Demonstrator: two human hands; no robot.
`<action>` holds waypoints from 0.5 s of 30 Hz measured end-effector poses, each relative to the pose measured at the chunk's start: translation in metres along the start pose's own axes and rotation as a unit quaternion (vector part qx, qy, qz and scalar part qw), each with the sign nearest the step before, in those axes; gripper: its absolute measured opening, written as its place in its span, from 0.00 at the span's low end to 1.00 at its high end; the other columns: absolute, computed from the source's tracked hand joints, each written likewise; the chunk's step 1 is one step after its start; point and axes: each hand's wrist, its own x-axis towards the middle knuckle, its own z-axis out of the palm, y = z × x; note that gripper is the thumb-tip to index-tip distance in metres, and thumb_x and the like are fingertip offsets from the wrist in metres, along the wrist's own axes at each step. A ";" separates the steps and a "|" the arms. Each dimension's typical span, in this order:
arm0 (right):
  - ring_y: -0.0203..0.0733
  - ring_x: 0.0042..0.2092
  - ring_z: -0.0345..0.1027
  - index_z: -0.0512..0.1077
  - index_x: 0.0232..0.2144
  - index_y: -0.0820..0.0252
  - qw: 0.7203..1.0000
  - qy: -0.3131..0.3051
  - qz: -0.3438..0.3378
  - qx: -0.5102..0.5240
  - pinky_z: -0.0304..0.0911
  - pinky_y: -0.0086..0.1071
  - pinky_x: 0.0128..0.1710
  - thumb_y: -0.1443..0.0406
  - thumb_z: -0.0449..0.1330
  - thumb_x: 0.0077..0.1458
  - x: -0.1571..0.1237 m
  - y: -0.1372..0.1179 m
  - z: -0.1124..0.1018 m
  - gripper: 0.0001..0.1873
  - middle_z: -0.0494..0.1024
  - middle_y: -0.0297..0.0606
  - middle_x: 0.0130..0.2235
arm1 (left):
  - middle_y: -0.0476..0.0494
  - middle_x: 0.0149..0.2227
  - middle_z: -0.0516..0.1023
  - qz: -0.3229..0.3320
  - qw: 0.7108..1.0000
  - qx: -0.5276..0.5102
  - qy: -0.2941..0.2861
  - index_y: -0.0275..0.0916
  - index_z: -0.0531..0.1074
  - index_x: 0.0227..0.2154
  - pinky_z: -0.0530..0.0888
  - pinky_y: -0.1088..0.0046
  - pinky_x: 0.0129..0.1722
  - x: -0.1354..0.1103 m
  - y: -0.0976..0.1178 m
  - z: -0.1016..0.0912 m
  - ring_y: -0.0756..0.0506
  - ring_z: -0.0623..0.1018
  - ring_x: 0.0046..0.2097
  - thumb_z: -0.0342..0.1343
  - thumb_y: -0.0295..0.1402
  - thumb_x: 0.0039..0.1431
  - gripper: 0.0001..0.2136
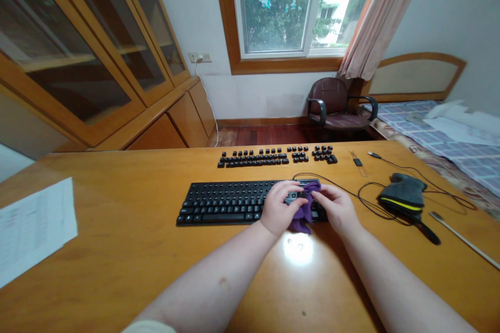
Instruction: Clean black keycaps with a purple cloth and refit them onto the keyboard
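Observation:
A purple cloth (pixel 307 210) is bunched over the right end of a black keyboard (pixel 222 203). My right hand (pixel 339 212) pinches the cloth from the right with thumb and fingers. From the left, my left hand (pixel 282 207) curls over the keyboard, its thumb and fingertips closed at the cloth's edge. A small dark piece shows between those fingertips; whether it is a loose keycap or part of the keyboard I cannot tell. Keys are off the keyboard's upper rows. Rows of loose black keycaps (pixel 255 160) lie behind it along the desk's far edge.
On the right of the desk (pixel 128 218) are a keycap puller (pixel 357 161), a USB plug (pixel 374 155), looping cable, a grey brush-like tool with yellow trim (pixel 402 192) and a thin stick brush (pixel 464 239). Papers (pixel 39 229) lie left. Beyond stands a chair (pixel 332 99).

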 end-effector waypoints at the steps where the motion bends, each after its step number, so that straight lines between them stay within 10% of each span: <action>1: 0.44 0.34 0.72 0.76 0.28 0.59 1.000 0.022 -0.006 0.003 0.66 0.37 0.40 0.60 0.64 0.43 0.001 -0.001 -0.001 0.09 0.79 0.38 0.31 | 0.44 0.38 0.77 -0.010 1.000 0.004 0.002 0.40 0.75 0.33 0.70 0.62 0.49 0.000 0.000 0.000 0.45 0.74 0.45 0.61 0.32 0.48 0.07; 15: 0.37 0.26 0.66 0.69 0.26 0.58 0.917 0.362 -0.155 -0.067 0.62 0.31 0.27 0.70 0.50 0.44 0.017 -0.012 -0.051 0.08 0.68 0.30 0.23 | 0.45 0.33 0.77 -0.027 0.999 0.027 -0.013 0.39 0.76 0.35 0.73 0.69 0.40 0.002 -0.002 -0.001 0.48 0.75 0.34 0.61 0.31 0.49 0.09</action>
